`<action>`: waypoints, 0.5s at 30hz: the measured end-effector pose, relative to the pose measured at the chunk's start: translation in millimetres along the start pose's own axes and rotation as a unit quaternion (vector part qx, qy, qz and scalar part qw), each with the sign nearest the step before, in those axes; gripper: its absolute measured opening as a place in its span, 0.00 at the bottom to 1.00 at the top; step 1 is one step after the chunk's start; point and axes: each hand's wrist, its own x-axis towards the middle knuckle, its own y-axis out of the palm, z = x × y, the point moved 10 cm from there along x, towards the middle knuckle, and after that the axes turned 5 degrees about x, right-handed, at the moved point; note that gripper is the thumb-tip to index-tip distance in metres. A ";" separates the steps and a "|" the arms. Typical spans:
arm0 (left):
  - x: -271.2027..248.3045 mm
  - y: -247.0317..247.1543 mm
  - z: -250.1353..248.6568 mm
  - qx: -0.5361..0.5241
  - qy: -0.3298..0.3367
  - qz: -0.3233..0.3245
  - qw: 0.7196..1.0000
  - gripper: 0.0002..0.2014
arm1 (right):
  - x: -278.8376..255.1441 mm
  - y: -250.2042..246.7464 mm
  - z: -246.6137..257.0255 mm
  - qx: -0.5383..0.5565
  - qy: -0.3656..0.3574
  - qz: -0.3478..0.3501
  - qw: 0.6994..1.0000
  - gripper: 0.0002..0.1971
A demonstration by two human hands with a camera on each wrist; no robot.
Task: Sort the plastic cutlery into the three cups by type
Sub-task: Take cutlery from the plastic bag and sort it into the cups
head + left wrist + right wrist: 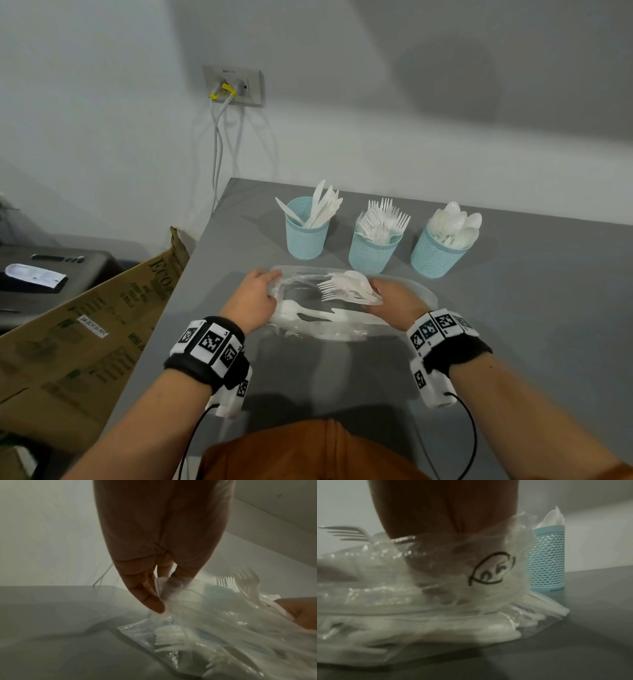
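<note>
Three light-blue mesh cups stand in a row at the back of the grey table: knives, forks, spoons. In front of them lies a clear plastic bag with white cutlery inside. My left hand pinches the bag's left end; the pinching fingers show in the left wrist view. My right hand grips a bundle of forks and a spoon by the handles, tines pointing left. In the right wrist view plastic wraps round that hand.
The table's left edge runs close to my left arm, with a brown cardboard box beyond it and a black device further left. A wall socket with cables sits on the wall behind. One blue cup stands just beyond the bag.
</note>
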 end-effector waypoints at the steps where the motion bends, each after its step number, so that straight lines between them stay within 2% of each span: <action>1: -0.1 1.0 0.2 -0.001 -0.001 0.002 1.000 0.28 | 2.8 3.0 -0.9 0.009 0.002 -0.006 1.000 0.13; 4: -3.0 1.3 -2.3 0.015 0.005 -0.011 1.000 0.29 | 7.1 6.2 17.1 0.157 -0.030 0.005 0.987 0.17; 6: -8.7 -8.7 -11.1 0.060 0.021 -0.074 0.995 0.29 | 6.4 -8.6 38.3 0.229 -0.054 -0.014 0.972 0.19; 8: -16.8 -20.7 -26.2 0.073 0.043 -0.143 0.986 0.28 | 5.8 -25.3 58.1 0.307 -0.067 -0.042 0.948 0.17; 9: -18.9 -21.9 -36.8 0.063 0.063 -0.149 0.985 0.28 | 6.0 -32.8 66.4 0.347 -0.069 -0.058 0.933 0.15; 10: -18.4 -17.7 -48.3 0.053 0.084 -0.131 0.986 0.28 | 7.8 -38.3 72.5 0.386 -0.068 -0.072 0.917 0.15; 12: -14.6 -1.7 -69.6 0.035 0.112 -0.048 0.992 0.31 | 12.2 -44.2 81.4 0.458 -0.064 -0.099 0.881 0.16; 13: -13.3 4.3 -78.0 -0.004 0.114 -0.009 0.993 0.32 | 12.3 -46.1 86.4 0.491 -0.063 -0.105 0.862 0.16; 15: -8.6 8.9 -86.7 -0.122 0.097 0.032 0.987 0.25 | 10.1 -48.3 98.1 0.523 -0.071 -0.106 0.843 0.15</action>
